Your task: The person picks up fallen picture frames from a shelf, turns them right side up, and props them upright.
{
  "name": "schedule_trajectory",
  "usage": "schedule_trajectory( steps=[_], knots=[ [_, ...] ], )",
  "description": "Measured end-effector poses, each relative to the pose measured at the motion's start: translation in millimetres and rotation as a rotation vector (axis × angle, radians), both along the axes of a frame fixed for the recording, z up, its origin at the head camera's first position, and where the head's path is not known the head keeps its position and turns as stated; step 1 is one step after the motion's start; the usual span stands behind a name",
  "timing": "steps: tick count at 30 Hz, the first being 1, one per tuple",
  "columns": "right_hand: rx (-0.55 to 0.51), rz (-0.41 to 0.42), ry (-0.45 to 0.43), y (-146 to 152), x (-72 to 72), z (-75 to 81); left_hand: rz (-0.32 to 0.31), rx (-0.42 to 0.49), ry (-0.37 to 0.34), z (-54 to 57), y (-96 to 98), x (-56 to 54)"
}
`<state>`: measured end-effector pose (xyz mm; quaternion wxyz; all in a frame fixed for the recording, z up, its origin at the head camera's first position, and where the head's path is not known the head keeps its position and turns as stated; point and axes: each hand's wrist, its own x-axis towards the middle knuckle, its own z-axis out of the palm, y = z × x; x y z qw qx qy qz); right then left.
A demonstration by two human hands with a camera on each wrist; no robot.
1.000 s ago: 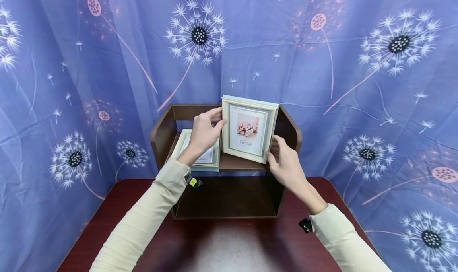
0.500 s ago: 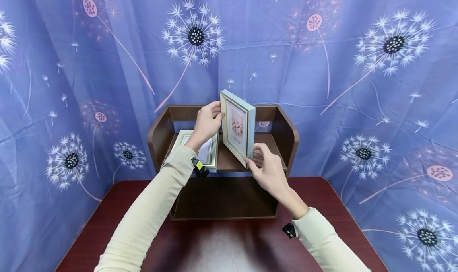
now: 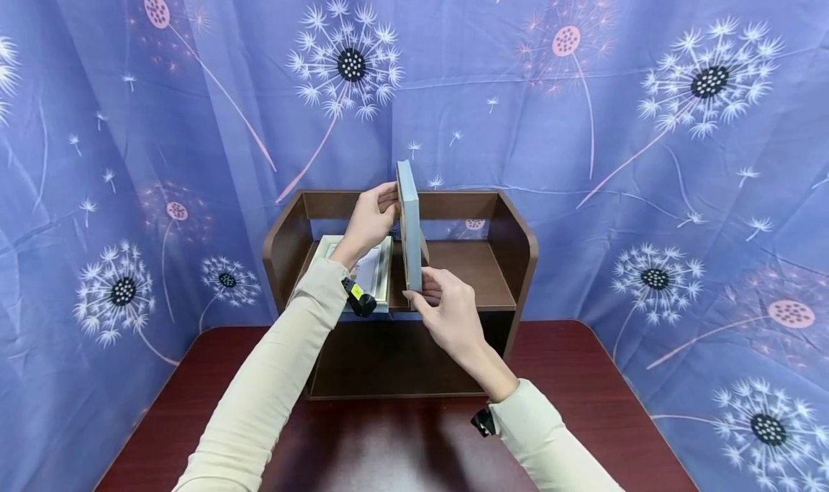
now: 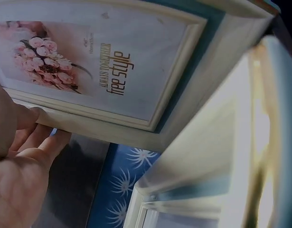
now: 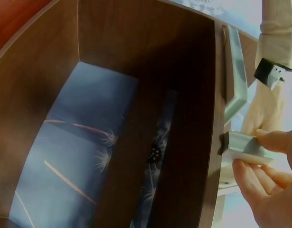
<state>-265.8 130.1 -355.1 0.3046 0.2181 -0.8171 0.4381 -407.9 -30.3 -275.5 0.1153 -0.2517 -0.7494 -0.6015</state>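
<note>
Edge-on in the head view, a picture frame (image 3: 410, 226) stands upright over the middle of the shelf's upper board. The left wrist view shows its face, a pink flower print in a cream and blue-green border. My left hand (image 3: 371, 220) holds its far side edge high up. Low on its near side, my right hand (image 3: 451, 311) pinches the edge between thumb and fingers. Part of a stand shows behind it. Whether its bottom touches the board, I cannot tell. A second picture frame (image 3: 385, 276) lies face up to the left, partly hidden by my left wrist.
The brown two-level shelf (image 3: 512, 254) has raised side panels and a back rail. It stands on a dark red table (image 3: 550, 377). A blue dandelion-print curtain (image 3: 453, 82) hangs behind and along both sides.
The upright picture frame has turned from facing me to edge-on, its face now toward the left. My right hand has swung left with its near edge; my left hand has shifted only slightly.
</note>
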Motion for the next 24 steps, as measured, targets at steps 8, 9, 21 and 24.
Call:
schedule_trajectory(
  steps=[8,9,21,24],
  knots=[
    [0.007,-0.045,0.019,-6.9,3.3,0.7,0.026,-0.198,0.039,9.6,-11.4,8.8],
    [0.008,-0.048,0.022,-6.9,3.6,0.7,0.05,-0.238,0.06,13.1,-14.1,12.4],
    [0.019,-0.048,0.021,-5.9,2.4,-2.3,0.06,-0.5,0.591,54.7,-47.7,62.8],
    [0.013,-0.041,0.019,-5.6,2.0,-1.7,0.015,-0.673,0.599,62.7,-46.5,69.5]
  ],
)
